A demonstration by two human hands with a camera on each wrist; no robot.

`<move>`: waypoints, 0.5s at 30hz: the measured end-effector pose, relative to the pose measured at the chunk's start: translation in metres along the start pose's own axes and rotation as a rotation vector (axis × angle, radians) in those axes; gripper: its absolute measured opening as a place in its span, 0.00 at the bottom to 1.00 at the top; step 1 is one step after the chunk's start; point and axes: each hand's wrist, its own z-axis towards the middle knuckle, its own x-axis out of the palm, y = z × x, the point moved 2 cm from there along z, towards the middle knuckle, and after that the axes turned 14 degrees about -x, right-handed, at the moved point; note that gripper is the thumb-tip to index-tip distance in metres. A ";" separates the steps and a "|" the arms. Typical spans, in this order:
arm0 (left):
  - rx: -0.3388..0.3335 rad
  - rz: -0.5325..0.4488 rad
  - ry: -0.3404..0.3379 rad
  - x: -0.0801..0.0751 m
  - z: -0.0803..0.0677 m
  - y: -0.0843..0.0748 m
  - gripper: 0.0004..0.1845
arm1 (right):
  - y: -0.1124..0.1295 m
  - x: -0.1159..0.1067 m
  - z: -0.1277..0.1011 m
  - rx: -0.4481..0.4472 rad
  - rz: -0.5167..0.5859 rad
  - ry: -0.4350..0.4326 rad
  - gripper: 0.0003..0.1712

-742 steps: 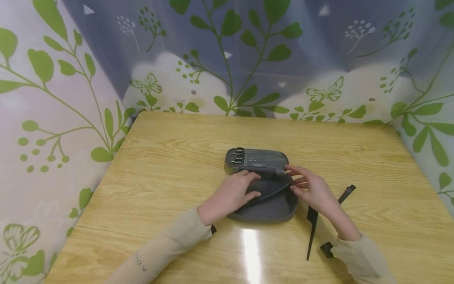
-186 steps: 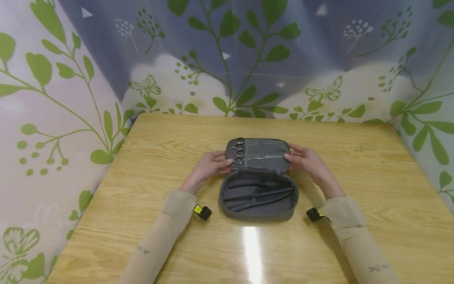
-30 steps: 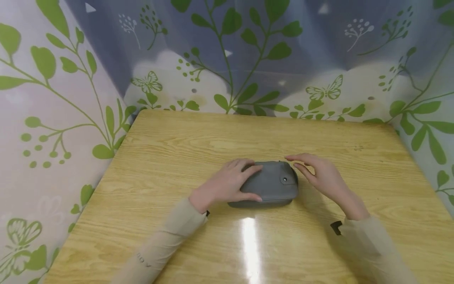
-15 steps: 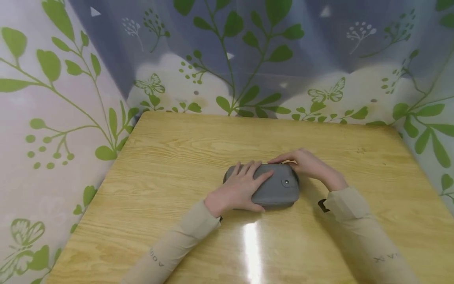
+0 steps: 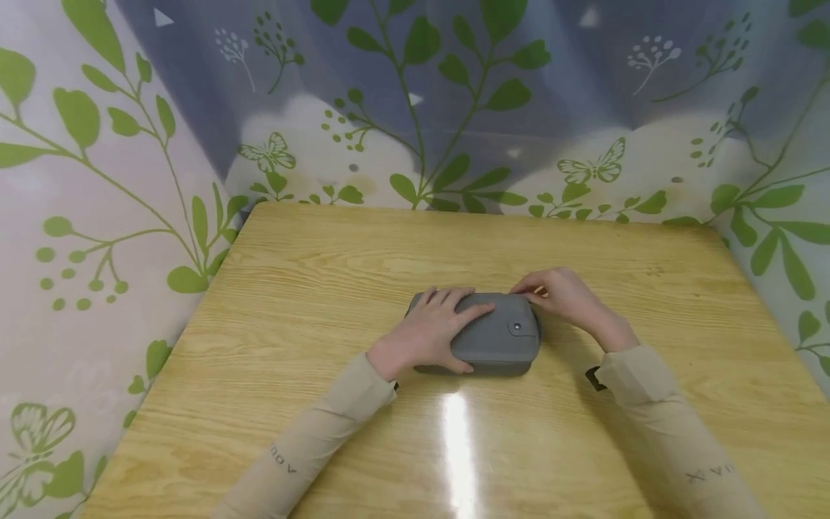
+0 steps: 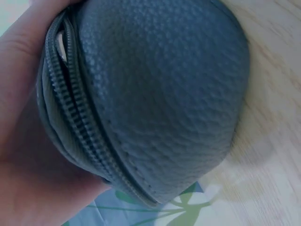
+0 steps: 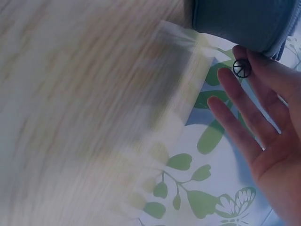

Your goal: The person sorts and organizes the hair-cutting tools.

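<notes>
We have the case folded over mid-frame, left fingers spread across it, right fingers pinching a round pull; closing the gaping zip seemingly remains.

Light yellow wood-grain desk, far edge right up by a printed backdrop, blue-purple on top, off-white below, with green leaves, berry sprigs, outlined butterflies, small white triangles. Left wall pale pinkish-white, right wall also pale, both with green plant print. Bright white glare streak on the desk's near half.
</notes>
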 end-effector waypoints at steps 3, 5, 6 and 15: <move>-0.006 0.001 -0.004 0.000 0.000 0.001 0.57 | 0.001 -0.002 -0.003 -0.021 -0.054 -0.033 0.08; -0.008 0.000 -0.002 0.000 0.000 0.001 0.57 | 0.002 -0.003 -0.005 -0.031 -0.097 -0.045 0.07; -0.008 0.000 -0.003 0.000 0.000 0.000 0.57 | 0.003 -0.004 -0.006 -0.037 -0.116 -0.050 0.06; -0.006 0.008 -0.012 0.000 0.000 0.001 0.57 | 0.006 -0.006 -0.017 -0.041 -0.185 -0.097 0.05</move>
